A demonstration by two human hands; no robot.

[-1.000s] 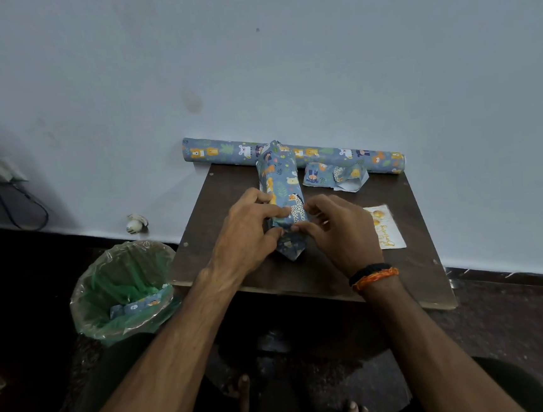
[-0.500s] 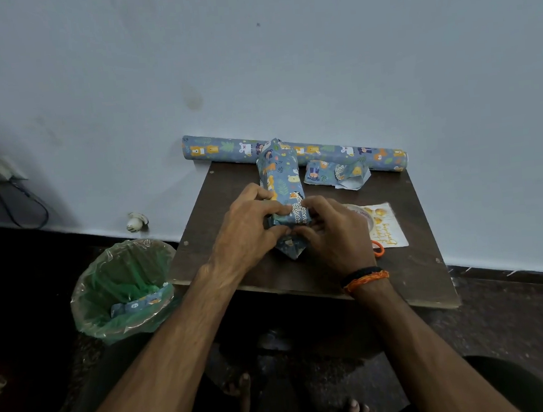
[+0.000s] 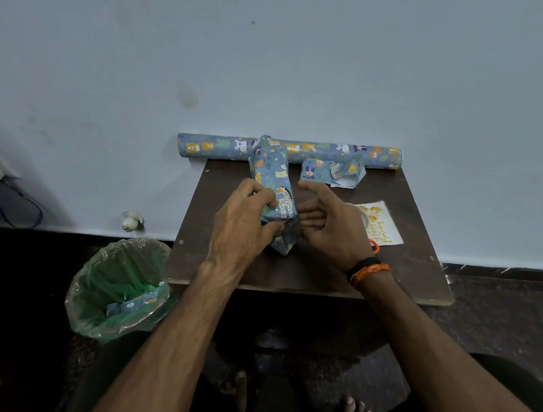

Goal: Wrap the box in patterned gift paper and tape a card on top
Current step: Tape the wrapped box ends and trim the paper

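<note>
While left hand (image 3: pixel 242 228) fingers pinch the paper-wrapped box (image 3: pixel 272 179), pointed end flap; right hand (image 3: pixel 328 227) relaxed open

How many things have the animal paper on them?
4. The wrapped box under the hands, the paper roll by the wall, a scrap beside the box, and another scrap in the bin. More may be hidden.

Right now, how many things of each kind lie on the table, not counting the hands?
Wrapped box: 1
Gift paper roll: 1
Loose gift paper scrap: 1
Card: 1
Orange-handled thing, mostly hidden: 1
Total: 5
</note>
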